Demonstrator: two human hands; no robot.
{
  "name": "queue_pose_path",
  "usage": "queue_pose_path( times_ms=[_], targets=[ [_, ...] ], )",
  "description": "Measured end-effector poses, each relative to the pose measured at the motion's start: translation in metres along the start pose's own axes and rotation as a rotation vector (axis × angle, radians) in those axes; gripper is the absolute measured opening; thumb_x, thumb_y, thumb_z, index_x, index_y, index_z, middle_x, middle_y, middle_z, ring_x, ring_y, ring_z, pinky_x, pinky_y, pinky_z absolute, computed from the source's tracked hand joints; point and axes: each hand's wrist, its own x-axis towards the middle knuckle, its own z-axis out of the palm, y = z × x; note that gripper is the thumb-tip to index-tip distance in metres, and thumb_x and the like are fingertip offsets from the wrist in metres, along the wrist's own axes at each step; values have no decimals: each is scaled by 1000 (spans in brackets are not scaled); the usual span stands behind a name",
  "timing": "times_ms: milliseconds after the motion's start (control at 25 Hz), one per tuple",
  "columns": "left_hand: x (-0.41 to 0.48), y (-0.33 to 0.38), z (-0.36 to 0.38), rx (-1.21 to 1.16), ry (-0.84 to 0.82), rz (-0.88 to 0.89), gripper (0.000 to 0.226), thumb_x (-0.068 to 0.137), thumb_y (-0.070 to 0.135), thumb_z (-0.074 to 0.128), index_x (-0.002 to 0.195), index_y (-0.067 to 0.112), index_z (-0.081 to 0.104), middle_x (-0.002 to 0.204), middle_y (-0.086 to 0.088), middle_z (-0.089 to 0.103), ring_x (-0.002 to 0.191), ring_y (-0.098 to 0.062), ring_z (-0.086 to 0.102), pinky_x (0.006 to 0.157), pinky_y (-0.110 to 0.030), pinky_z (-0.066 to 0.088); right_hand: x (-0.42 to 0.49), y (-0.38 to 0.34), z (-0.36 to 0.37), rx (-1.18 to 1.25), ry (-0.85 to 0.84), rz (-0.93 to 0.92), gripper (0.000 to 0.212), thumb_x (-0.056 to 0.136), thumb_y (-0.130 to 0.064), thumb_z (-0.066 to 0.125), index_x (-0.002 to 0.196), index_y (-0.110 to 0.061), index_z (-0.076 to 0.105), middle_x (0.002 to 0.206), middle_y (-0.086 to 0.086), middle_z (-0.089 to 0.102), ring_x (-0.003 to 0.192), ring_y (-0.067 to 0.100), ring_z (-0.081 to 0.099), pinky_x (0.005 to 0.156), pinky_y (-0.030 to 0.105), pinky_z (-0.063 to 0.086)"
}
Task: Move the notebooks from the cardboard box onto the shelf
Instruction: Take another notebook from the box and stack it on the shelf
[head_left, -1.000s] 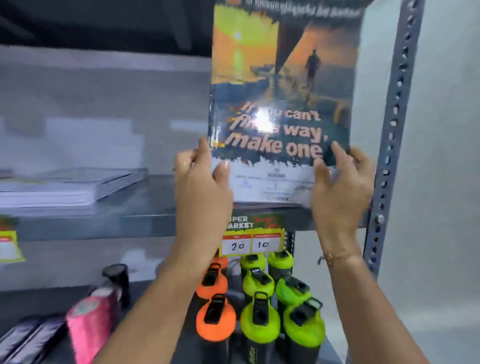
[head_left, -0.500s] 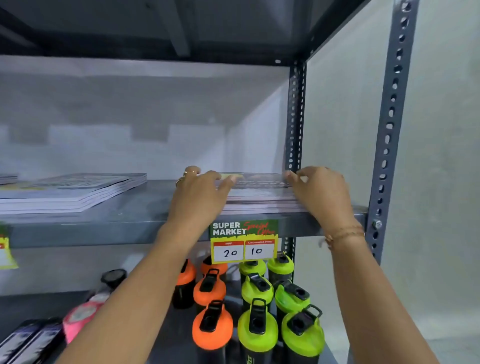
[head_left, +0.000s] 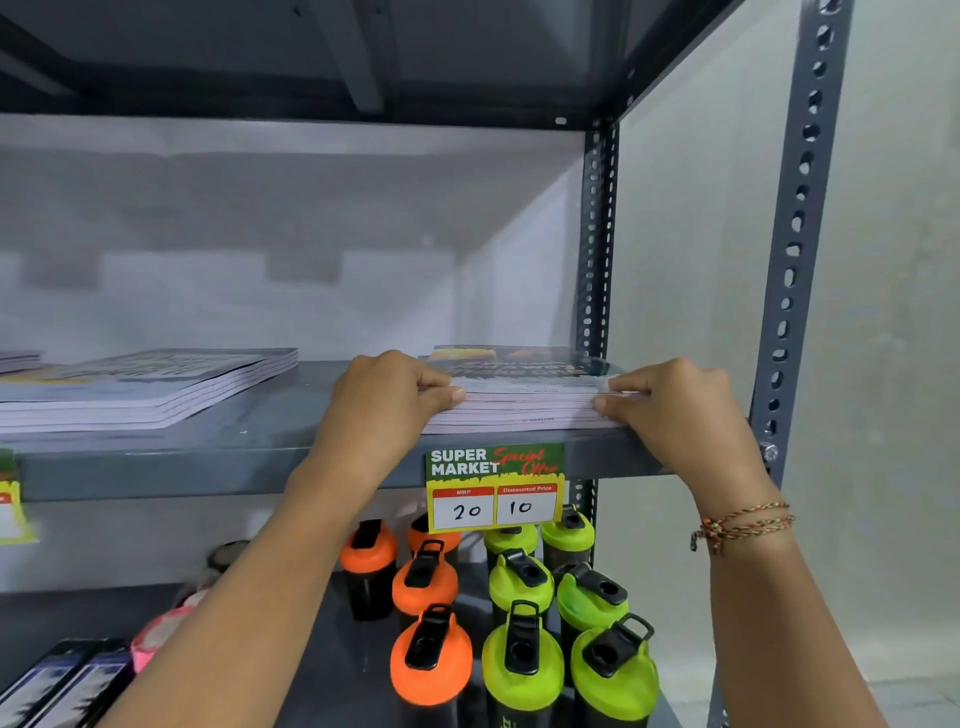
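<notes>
A stack of notebooks (head_left: 524, 395) lies flat at the right end of the grey metal shelf (head_left: 260, 457), its top cover showing a dark sunset picture. My left hand (head_left: 384, 400) pinches the stack's left front corner, thumb under and fingers on top. My right hand (head_left: 680, 405) grips the right front corner the same way. A second notebook stack (head_left: 150, 384) lies flat further left on the same shelf. The cardboard box is out of view.
A price tag (head_left: 493, 486) reading 20 and 10 hangs from the shelf's front edge. Orange and green shaker bottles (head_left: 519, 623) stand on the lower shelf. A perforated upright post (head_left: 795, 249) stands at the right, a white wall beyond it.
One second ago both hands held a notebook upright above the shelf. It was laid flat on the right stack, and both hands now grip the stack's front corners.
</notes>
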Motion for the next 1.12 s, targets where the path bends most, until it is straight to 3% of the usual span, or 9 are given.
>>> queue_pose_path(
  times_ms=[200,400,520,600,720,920,1120],
  targets=[
    [-4,4,0,-45,101,-56,34,79,25,74,110,10,71,115,-8,72,108,-19,63,88,-23,43,-4,-2,0,10,31,24,30,81,-24,69,88,5,70,99,30,69,103,40,58,82,46,55],
    [-13,2,-5,-88,143,-110,29,79,22,74,106,10,73,109,-7,74,102,-17,65,80,-18,39,-9,2,-4,56,46,0,32,81,-22,70,90,9,67,107,33,64,108,41,55,86,48,52],
    [-18,1,-8,-73,165,-108,28,81,23,73,106,11,73,111,-5,74,104,-15,63,79,-17,36,-9,2,-2,110,35,5,30,81,-23,71,97,3,71,111,24,68,112,35,57,90,33,51],
    [-18,-1,-9,-71,161,-106,27,81,23,73,105,11,73,112,-4,73,107,-15,63,80,-16,36,-8,1,-1,137,30,20,28,82,-22,70,104,-4,71,114,16,70,112,29,58,84,23,45],
    [-14,-5,-8,-95,141,-114,27,81,23,73,104,11,74,112,-3,73,105,-12,63,83,-16,36,-9,2,0,130,40,15,28,84,-22,67,109,-8,69,116,13,70,114,27,56,83,20,40],
    [-15,-6,-4,-94,149,-86,27,81,24,72,104,11,74,112,-2,73,90,0,53,78,-16,35,-9,6,-1,113,60,-9,29,83,-22,69,109,-8,69,117,12,70,116,27,57,93,25,43],
    [-14,-9,-4,-97,144,-104,28,79,27,74,103,13,74,110,-3,74,98,-8,61,79,-17,36,-9,6,0,91,71,-15,31,84,-23,68,111,-8,68,118,13,69,116,28,57,96,27,44]
  ],
)
